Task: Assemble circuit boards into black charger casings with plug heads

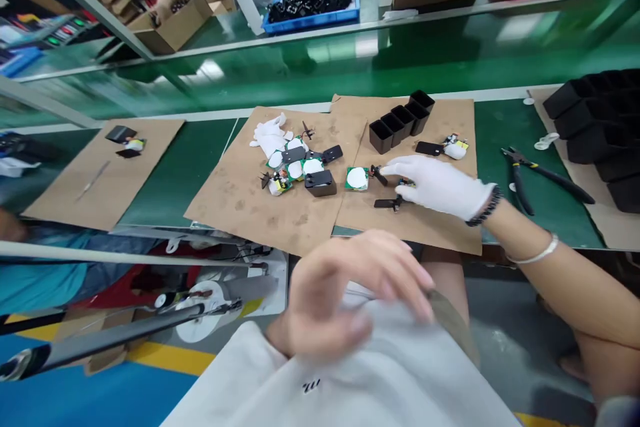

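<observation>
My right hand (435,187), in a white glove, reaches over the brown cardboard mat (415,225). Its thumb and fingers are apart around a small wired part (406,182), mostly hidden; I see no firm grip. Close to the fingertips lie a small black piece (379,175), a flat black piece (386,203) and a green circuit board with a white disc (357,178). Bare and blurred by motion, my left hand (357,293) hangs in front of my shirt, fingers loosely bent and apart, holding nothing visible.
Black open boxes (397,125) stand in a row behind my right hand. To its right are black-handled pliers (523,167) and more black boxes (600,127). Leftward lie a pile of boards (305,163) and a white glove (270,135). A blue tray (345,15) stands across the green belt.
</observation>
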